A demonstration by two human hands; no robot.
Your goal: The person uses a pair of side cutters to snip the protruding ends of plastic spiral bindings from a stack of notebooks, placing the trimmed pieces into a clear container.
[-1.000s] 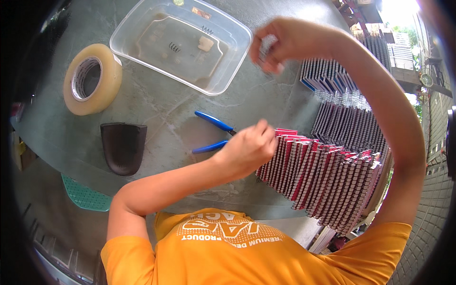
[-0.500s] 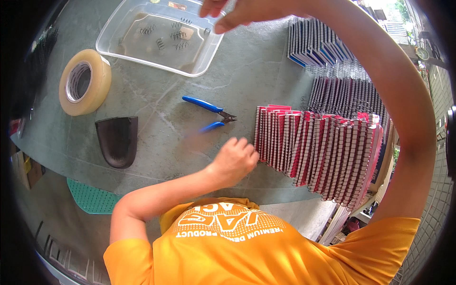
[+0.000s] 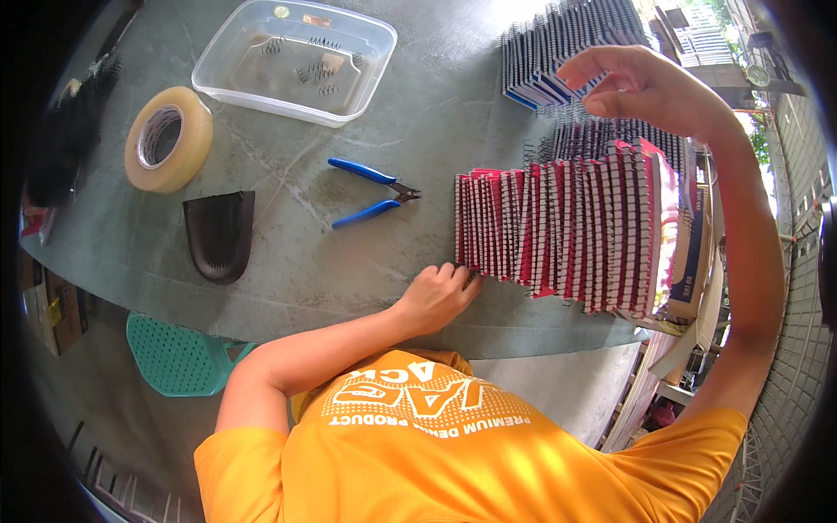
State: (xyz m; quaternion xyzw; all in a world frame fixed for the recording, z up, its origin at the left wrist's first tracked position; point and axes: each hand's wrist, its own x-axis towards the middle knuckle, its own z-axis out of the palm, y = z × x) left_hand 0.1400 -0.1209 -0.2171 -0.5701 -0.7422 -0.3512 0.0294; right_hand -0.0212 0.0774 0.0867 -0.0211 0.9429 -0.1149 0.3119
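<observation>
A row of red and white spiral-bound notebooks (image 3: 558,231) stands packed together on the right of the table, wire bindings upward. At its near left corner is my left hand (image 3: 438,298), fingers curled against the end notebook; what they pinch, if anything, is hidden. My right hand (image 3: 649,91) is raised above the far right, beyond the red row, in front of the blue notebooks (image 3: 567,57). Its fingers are bent and apart from the thumb, with nothing seen between them. Blue-handled cutting pliers (image 3: 364,209) lie on the table with jaws toward the notebooks.
A clear plastic tub (image 3: 261,103) at the far side holds several small wire coils (image 3: 324,42). On the left are a roll of clear tape (image 3: 196,144) and a dark cup-shaped piece (image 3: 218,235). More dark-bound notebooks (image 3: 567,139) stand behind the red row. A green stool (image 3: 174,357) is below the table edge.
My right hand has moved from over the tub across to the right, above the notebooks. My left hand stays at the red row's corner. The view has shifted slightly.
</observation>
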